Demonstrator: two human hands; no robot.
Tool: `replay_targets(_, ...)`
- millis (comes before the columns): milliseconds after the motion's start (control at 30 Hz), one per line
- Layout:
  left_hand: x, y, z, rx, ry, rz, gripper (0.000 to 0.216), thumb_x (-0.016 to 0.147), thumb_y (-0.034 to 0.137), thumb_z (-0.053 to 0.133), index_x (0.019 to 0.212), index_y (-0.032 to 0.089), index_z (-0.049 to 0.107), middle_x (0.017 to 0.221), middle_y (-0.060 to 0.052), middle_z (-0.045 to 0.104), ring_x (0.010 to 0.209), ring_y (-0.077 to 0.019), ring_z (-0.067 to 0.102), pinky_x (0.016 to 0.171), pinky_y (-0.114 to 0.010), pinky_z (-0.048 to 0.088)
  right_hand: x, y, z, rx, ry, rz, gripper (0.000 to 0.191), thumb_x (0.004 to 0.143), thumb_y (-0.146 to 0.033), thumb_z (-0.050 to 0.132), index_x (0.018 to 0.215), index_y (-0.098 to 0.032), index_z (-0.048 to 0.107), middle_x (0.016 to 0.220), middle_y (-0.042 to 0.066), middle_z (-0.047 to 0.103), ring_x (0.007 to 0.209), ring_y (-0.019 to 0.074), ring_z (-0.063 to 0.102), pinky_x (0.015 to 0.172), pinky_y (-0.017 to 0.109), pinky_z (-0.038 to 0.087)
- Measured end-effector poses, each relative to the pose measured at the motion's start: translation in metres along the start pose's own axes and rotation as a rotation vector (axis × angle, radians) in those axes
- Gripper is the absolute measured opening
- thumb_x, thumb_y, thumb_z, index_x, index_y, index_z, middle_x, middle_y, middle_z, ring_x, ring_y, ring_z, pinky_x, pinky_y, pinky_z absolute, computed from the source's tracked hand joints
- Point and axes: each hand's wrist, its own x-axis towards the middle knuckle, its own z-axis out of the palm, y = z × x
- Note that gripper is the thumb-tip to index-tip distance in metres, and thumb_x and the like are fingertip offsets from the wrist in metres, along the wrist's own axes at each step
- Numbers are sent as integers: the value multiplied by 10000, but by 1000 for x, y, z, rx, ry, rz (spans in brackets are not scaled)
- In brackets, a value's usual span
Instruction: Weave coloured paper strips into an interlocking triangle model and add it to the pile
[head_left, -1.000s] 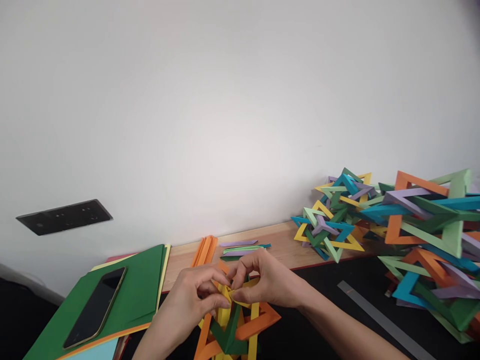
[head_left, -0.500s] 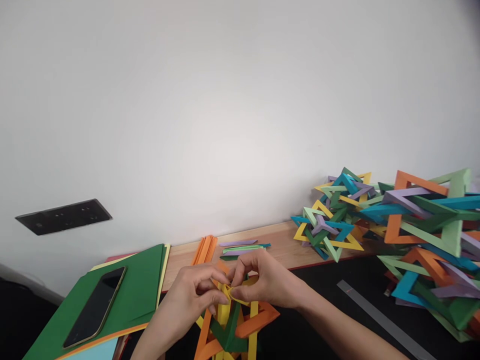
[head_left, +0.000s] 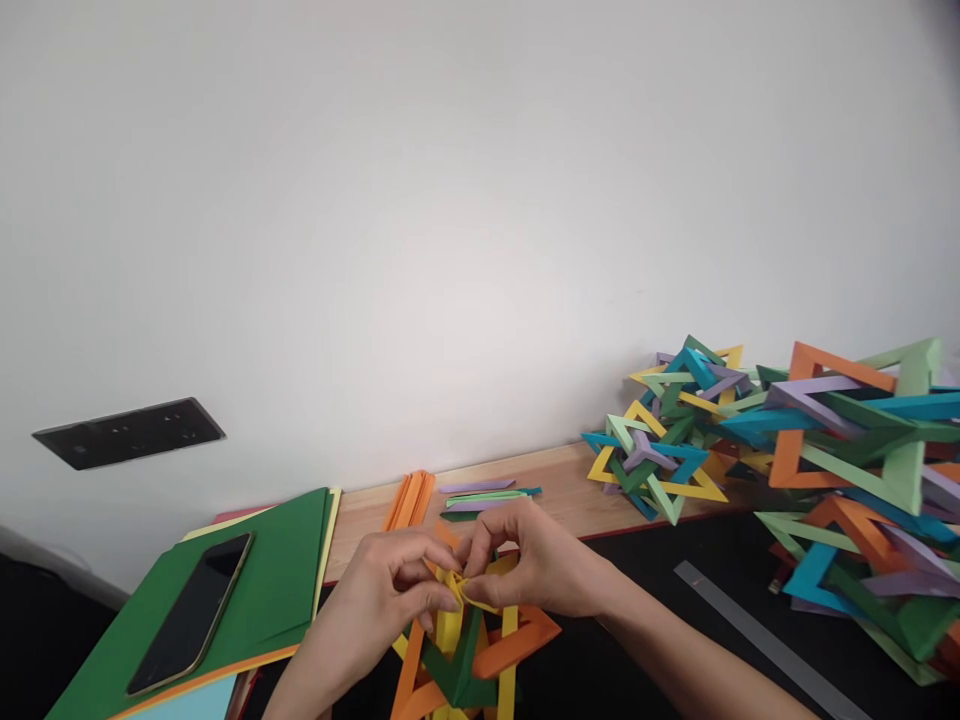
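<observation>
Low in the middle of the head view is a paper model (head_left: 461, 670) of interlocked folded strips in orange, dark green and yellow. My left hand (head_left: 382, 590) pinches a yellow folded paper strip (head_left: 448, 625) near the top of the model. From the other side, my right hand (head_left: 517, 560) grips the same yellow paper between thumb and fingers. The fingertips of both hands almost meet there. They partly hide the joint, and the model's lower part runs out of the frame.
Orange folded strips (head_left: 409, 498) and several purple and green strips (head_left: 487, 498) lie on the wooden ledge (head_left: 555, 475). Finished paper stars (head_left: 652, 450) crowd the right. A ruler (head_left: 765, 635) rests on the black mat (head_left: 637, 570). A phone (head_left: 193, 610) lies on green paper sheets (head_left: 289, 570).
Almost nothing differs. Both hands keep their pinch on the yellow paper, and the model has shifted very slightly to the right.
</observation>
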Motion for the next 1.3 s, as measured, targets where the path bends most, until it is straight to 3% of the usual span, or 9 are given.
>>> replay_targets(333,1,0,-1,-10,-18,6,38,706,151,629,733,167,650,676,-4,665,528,-132,583,539,-234,479,-1,0,-2,-12,-28,-2,64,659,-204,686,671,-154,648,871,47,725,823,200,664,793,290,488)
replay_targets(533,1,0,0,-10,-2,9,50,698,137,628,734,167,645,680,1,662,523,-129,583,533,-232,480,0,0,-2,-1,-39,-5,71,659,-213,692,671,-156,652,788,25,699,736,164,629,736,268,479)
replay_targets(733,1,-2,0,-29,10,11,44,700,159,640,744,165,637,725,-5,659,527,-128,587,518,-230,483,-1,-5,1,-10,26,-42,32,668,-160,668,669,-162,636,682,-10,647,648,122,576,616,218,436)
replay_targets(1300,2,-1,1,-43,13,26,24,702,170,653,723,159,651,694,7,641,509,-119,578,519,-230,490,-3,-4,4,-103,111,-41,16,680,-173,642,680,-168,627,710,-8,658,659,127,586,605,218,431)
